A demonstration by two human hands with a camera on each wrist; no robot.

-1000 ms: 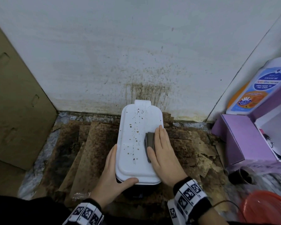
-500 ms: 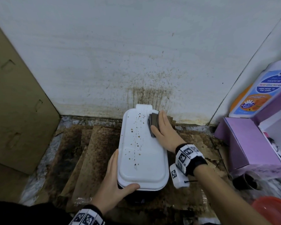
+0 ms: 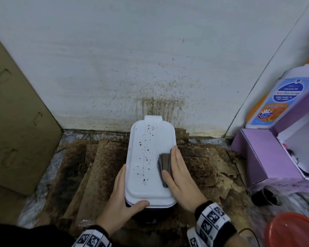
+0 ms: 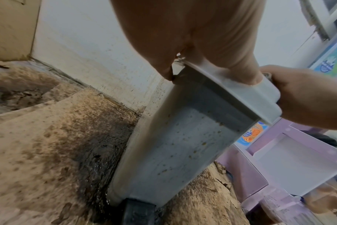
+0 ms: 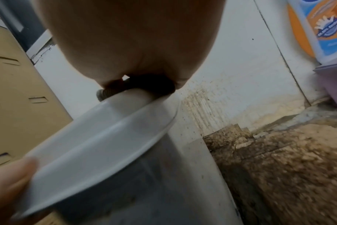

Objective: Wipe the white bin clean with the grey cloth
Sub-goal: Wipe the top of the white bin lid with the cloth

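Observation:
The white bin [image 3: 146, 157] stands against the stained wall, its lid dotted with brown specks down the middle. My left hand [image 3: 119, 196] grips its near left corner, fingers along the side and thumb curled over the front rim. My right hand [image 3: 180, 175] lies flat on the right half of the lid and presses the folded grey cloth [image 3: 165, 163] under straight fingers. The left wrist view shows the speckled bin wall [image 4: 183, 152] and the left hand [image 4: 202, 45] on the rim. In the right wrist view the cloth [image 5: 104, 94] peeks out under the right hand [image 5: 135, 38], above the lid [image 5: 98, 137].
Stained, wet cardboard sheets [image 3: 96, 175] cover the floor around the bin. A brown cardboard box [image 3: 16, 131] stands on the left. On the right are a purple box [image 3: 264, 154], an anti-bacterial bottle [image 3: 278, 102], a dark cup [image 3: 264, 195] and a red basin [image 3: 292, 230].
My right hand slid the cloth up to the lid's far end, then back toward me along the right side. The left hand has kept its grip on the bin.

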